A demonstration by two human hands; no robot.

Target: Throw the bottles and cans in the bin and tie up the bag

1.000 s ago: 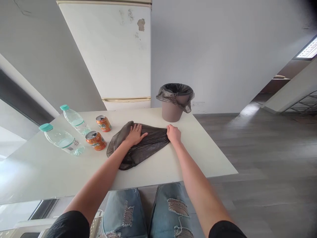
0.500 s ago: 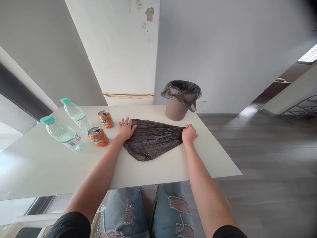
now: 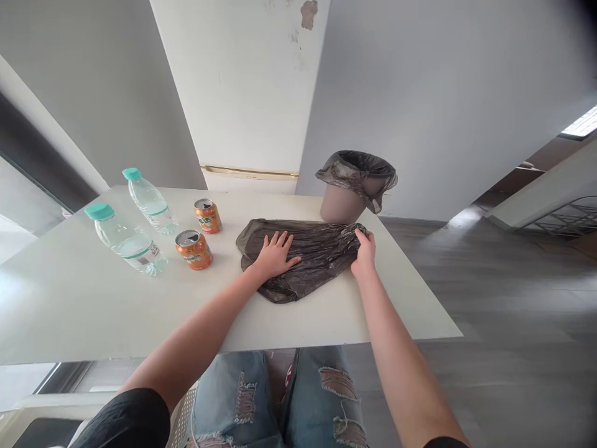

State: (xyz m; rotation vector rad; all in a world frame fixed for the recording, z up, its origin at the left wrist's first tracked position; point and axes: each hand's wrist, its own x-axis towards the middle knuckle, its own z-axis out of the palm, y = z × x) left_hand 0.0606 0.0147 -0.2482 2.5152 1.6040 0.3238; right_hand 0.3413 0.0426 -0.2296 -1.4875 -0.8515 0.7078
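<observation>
A dark grey plastic bag (image 3: 317, 249) lies flattened on the white table (image 3: 93, 311). My left hand (image 3: 275, 255) rests flat on the bag's middle, fingers spread. My right hand (image 3: 364, 251) pinches the bag's right end, fingers closed on the gathered plastic. Just behind that hand stands a small brown bin (image 3: 347, 202) lined with a dark bag.
Two orange drink cans (image 3: 194, 249) (image 3: 208, 215) and two clear water bottles with teal caps (image 3: 124, 236) (image 3: 148, 199) sit left of the bag. A white fridge (image 3: 247, 87) stands behind the table. The table's near edge runs above my knees; grey floor lies to the right.
My left hand has slid from the bag's left end to its middle. My right hand has kept its grip on the right end. The camera view has shifted.
</observation>
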